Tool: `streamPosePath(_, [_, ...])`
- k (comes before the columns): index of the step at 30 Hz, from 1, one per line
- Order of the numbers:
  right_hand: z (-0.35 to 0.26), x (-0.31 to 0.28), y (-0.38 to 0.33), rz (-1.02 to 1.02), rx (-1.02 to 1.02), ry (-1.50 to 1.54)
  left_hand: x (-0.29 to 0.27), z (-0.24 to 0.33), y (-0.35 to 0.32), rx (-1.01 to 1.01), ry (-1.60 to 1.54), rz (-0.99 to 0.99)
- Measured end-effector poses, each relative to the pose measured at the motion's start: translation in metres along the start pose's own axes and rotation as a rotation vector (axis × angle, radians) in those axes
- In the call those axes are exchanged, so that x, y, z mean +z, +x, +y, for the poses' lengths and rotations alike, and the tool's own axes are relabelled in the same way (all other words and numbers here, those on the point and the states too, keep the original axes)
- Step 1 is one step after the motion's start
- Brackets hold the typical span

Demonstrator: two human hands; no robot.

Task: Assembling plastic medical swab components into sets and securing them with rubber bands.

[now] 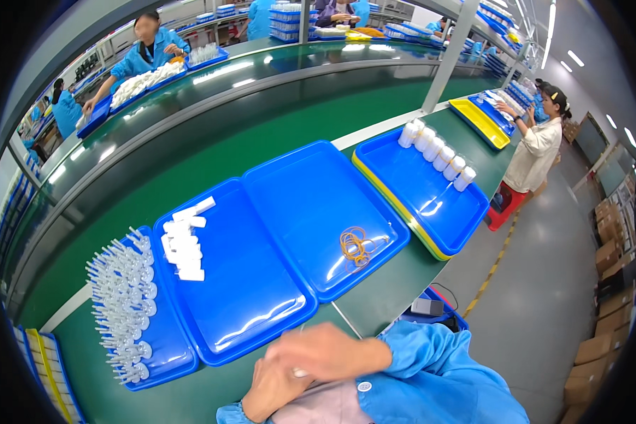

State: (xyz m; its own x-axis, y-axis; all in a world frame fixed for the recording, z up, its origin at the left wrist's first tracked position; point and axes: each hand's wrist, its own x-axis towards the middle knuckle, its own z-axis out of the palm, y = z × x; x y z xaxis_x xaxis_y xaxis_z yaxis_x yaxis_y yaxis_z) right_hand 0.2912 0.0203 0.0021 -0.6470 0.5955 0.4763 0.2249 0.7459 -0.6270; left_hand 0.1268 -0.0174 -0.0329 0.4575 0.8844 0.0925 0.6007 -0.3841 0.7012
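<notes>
My left hand [274,387] is closed in front of my body, just off the near table edge. A small white piece [299,372] shows between its fingers; most of it is hidden. Over it lies my right hand [336,353], smeared by motion, with its fingers hard to make out. Nearest to both hands is a blue tray [261,283] with a cluster of white plastic pieces [184,247] on its far left part. Left of that, another blue tray [173,353] bears many clear plastic pieces with thin stems [124,304].
Tan rubber bands [355,246] lie in a blue tray [297,191] right of the middle. Beyond it, stacked blue and yellow trays [424,187] hold white bottles [438,155] in a row. A green conveyor belt [261,120] runs behind. Co-workers sit across and at the right.
</notes>
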Motion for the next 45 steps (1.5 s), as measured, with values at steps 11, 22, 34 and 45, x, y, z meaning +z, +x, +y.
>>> streamPosePath(11, [0.001,-0.026,-0.013,-0.056,0.022,-0.039,-0.026,-0.012,-0.019,0.092,-1.628,0.320])
streamPosePath(22, [0.011,-0.025,-0.015,-0.063,0.502,1.693,-0.011,-0.025,-0.028,0.176,-0.495,0.595])
streamPosePath(34, [-0.006,0.006,-0.018,-0.104,0.204,0.212,-0.008,0.003,-0.007,-0.216,0.056,0.195])
streamPosePath(45, [0.005,-0.043,-0.010,0.105,0.325,0.477,-0.029,0.007,-0.006,-0.146,-0.466,0.438])
